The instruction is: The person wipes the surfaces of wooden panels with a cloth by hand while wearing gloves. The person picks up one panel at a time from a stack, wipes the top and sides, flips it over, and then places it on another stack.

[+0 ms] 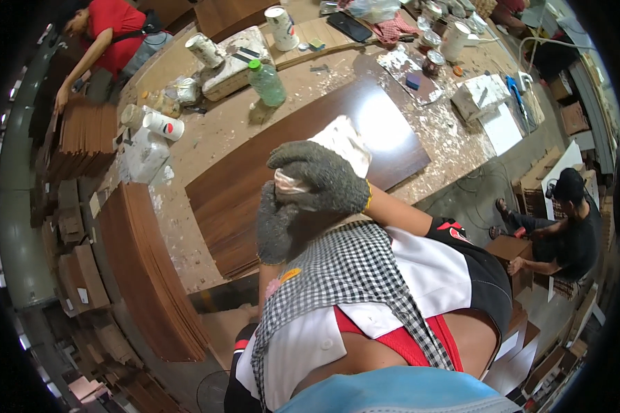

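We have two gloved hands over one brown panel (231, 210) lying on the bench (182, 237). Our right grip (320, 177) is curled closed around one bunched white cloth (348, 143), which rests near the panel's middle; our left grip (274, 230) sits just beside it, its fingers mostly hidden, so we cannot tell how far open it is or whether it holds anything. Around us we count one green bottle (265, 84), one dark phone (349, 26), one blue block (412, 81) and at least four pale cups (281, 29). The panel's near edge runs close to the bench's near edge. Bare panel stretches on both sides of the cloth, and a bare strip of bench separates the panel from one stack of brown boards (148, 275) on the left.
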`<action>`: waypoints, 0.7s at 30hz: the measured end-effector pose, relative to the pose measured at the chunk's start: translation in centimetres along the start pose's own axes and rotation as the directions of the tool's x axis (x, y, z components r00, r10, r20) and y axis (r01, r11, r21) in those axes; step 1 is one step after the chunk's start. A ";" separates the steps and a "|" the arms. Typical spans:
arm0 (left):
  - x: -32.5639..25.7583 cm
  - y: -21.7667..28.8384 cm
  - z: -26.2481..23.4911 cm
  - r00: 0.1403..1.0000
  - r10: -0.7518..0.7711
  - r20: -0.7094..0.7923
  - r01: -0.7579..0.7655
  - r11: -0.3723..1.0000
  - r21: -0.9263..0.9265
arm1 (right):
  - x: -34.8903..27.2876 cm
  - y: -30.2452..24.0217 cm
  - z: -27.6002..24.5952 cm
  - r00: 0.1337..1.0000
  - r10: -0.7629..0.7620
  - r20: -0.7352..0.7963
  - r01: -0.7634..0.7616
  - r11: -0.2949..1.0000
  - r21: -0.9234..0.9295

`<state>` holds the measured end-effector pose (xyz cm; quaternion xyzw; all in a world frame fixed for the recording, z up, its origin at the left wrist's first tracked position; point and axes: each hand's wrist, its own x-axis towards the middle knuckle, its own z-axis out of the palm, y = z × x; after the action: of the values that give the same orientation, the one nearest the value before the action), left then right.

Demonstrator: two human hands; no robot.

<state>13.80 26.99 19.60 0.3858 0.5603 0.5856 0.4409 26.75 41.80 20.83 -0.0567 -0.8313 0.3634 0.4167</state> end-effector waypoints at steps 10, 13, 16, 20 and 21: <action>1.5 -2.0 -5.8 0.928 0.305 -0.213 -0.179 0.868 0.464 | 1.4 9.3 3.1 0.999 0.031 0.021 -0.031 1.000 0.000; -0.3 -4.2 -11.1 0.839 0.411 -0.357 0.060 0.582 0.811 | 7.5 14.9 1.3 0.993 -0.014 -0.114 -0.034 0.910 -0.414; -4.6 -10.5 -18.5 0.772 0.376 -0.512 0.401 0.336 0.852 | 12.8 18.2 0.6 0.991 0.031 -0.129 -0.103 0.791 -0.603; -8.1 -14.6 -20.6 0.506 0.276 -0.818 0.840 0.058 0.539 | 15.5 24.3 1.0 0.957 0.227 0.182 -0.033 0.704 -0.710; -8.5 -15.2 -20.7 0.461 0.250 -0.851 0.862 0.102 0.497 | 15.5 25.1 1.4 0.970 0.181 0.163 -0.020 0.726 -0.688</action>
<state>-1.87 12.08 3.28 0.0916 0.9909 0.0590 -0.0785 10.49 65.47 14.04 -0.2102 -0.9426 0.0595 0.2524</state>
